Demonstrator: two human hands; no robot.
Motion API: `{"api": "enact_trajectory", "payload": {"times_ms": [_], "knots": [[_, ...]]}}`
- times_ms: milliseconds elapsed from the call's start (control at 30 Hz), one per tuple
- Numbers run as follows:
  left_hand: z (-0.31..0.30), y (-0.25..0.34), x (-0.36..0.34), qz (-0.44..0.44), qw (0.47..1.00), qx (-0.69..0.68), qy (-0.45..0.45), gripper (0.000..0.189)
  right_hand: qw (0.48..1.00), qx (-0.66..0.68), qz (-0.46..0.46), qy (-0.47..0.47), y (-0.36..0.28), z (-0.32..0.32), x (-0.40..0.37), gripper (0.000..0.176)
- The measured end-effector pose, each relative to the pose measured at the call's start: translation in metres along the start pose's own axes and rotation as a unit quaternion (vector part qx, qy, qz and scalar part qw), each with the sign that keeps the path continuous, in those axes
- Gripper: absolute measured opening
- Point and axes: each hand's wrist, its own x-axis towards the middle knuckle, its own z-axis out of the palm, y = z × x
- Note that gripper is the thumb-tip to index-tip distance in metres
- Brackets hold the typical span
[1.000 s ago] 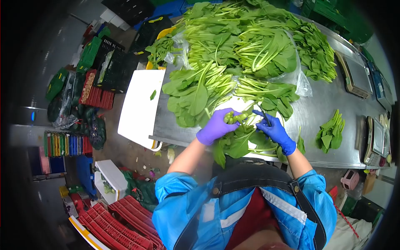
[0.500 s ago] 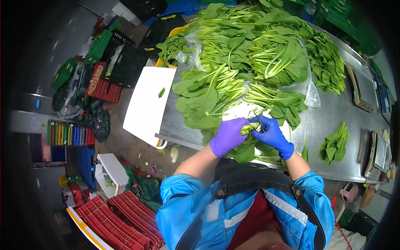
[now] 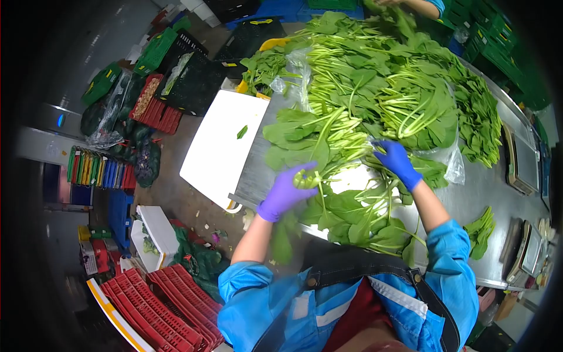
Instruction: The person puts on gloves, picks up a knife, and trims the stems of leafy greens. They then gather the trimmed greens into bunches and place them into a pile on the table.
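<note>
My left hand (image 3: 288,190), in a purple glove, is closed round a small bunch of greens (image 3: 305,179) at the table's near left edge; their leaves hang blurred below it. My right hand (image 3: 399,163), in a blue glove, reaches to the stems by the big pile, and what its fingers hold, if anything, is too small to tell. Between the hands, loose leafy greens (image 3: 363,218) lie over a white board (image 3: 350,178). Beyond them a large heap of leafy greens (image 3: 369,76) covers the metal table.
A white lid (image 3: 220,146) lies at the table's left. Scales (image 3: 526,167) stand at the right, near a small bunch (image 3: 480,233). Red crates (image 3: 155,311) are at lower left. Another person's arm (image 3: 423,7) reaches in at the top.
My hands have moved apart: the left went left with a bunch, the right went up toward the pile. The view has shifted, and another person's arm has appeared at the top.
</note>
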Motion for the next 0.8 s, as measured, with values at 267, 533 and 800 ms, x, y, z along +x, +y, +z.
{"api": "enact_trajectory", "payload": {"times_ms": [267,533,800], "knots": [[-0.007,-0.007,-0.001,-0.066,0.997,0.035,-0.016,0.029,0.976,-0.207,-0.06,-0.009,-0.024,0.064,0.166,0.038],[0.034,-0.019,0.018,0.164,0.98,0.044,0.107,0.022,0.984,0.084,-0.157,-0.006,-0.105,-0.031,0.054,0.018],[0.086,0.016,0.005,0.219,0.969,0.105,-0.048,0.029,0.957,0.286,-0.01,0.041,-0.142,-0.086,-0.073,0.029]]}}
